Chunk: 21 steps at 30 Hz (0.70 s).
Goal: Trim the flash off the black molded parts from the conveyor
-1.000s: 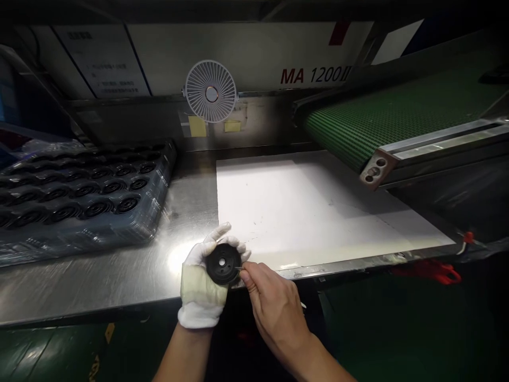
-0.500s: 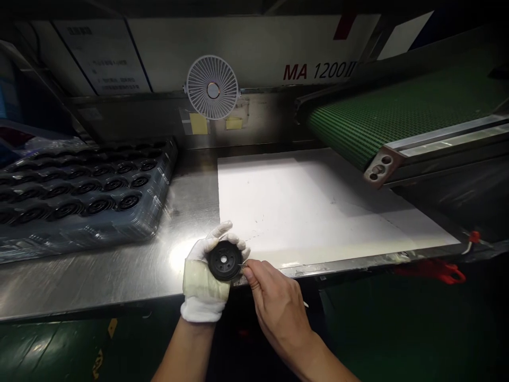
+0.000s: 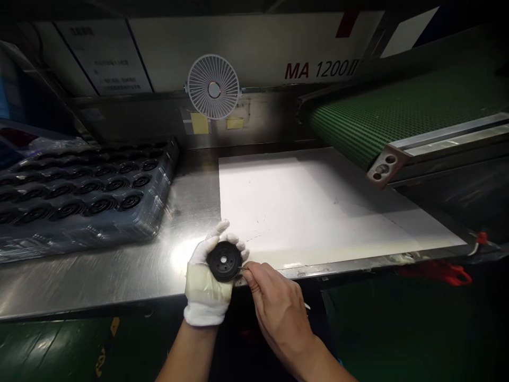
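Observation:
My left hand (image 3: 204,270), in a white glove, grips a round black plastic wheel-like part (image 3: 222,268) with a pale centre hole and several small holes around it. The wheel's face is turned up toward me, with the gloved fingers curled behind its rim. My bare right hand (image 3: 278,302) is closed in a pinch at the wheel's right edge. From its fingertips a thin metal-looking tip (image 3: 242,268) reaches the rim; the rest of that tool is hidden in the hand. A small pale end shows beyond the hand's far side.
Stacked clear plastic trays (image 3: 147,223) with several black round parts stand on the metal table (image 3: 186,207) at left. A white sheet (image 3: 294,207) covers the middle. A green conveyor belt (image 3: 382,114) overhangs at right. Behind is a white fan (image 3: 213,87); red-handled tools (image 3: 441,273) are at the front edge.
The view has shifted slightly. Both hands stay together at the wheel, with the thin tip still at its right edge; the wheel seems barely turned or tilted.

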Each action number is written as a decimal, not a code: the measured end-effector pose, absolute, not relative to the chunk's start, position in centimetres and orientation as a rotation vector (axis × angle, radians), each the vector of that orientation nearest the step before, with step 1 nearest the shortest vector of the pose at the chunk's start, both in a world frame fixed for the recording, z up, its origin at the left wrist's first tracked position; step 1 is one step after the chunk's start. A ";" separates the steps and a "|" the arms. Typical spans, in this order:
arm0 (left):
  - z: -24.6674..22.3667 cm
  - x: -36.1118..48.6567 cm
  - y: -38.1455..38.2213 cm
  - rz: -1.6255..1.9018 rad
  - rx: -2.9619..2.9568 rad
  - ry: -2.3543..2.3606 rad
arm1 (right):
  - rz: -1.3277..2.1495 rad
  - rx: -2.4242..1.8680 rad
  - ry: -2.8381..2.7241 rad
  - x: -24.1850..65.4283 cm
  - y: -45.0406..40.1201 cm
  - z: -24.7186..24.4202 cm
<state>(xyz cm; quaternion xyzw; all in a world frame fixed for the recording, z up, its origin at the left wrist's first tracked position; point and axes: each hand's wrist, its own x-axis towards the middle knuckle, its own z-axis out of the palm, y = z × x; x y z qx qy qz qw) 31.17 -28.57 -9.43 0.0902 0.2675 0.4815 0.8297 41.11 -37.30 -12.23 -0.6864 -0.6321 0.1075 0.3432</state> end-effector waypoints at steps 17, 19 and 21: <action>-9.9 32.2 -28.7 1.160 0.154 0.624 | 0.255 -1.797 -1.635 41.0 -37.6 -12.7; -9.9 32.7 -28.7 1.232 0.132 0.652 | 0.257 -1.788 -1.644 40.7 -37.6 -12.7; -9.7 32.9 -28.8 1.267 0.109 0.651 | 0.272 -1.782 -1.639 40.5 -37.6 -12.5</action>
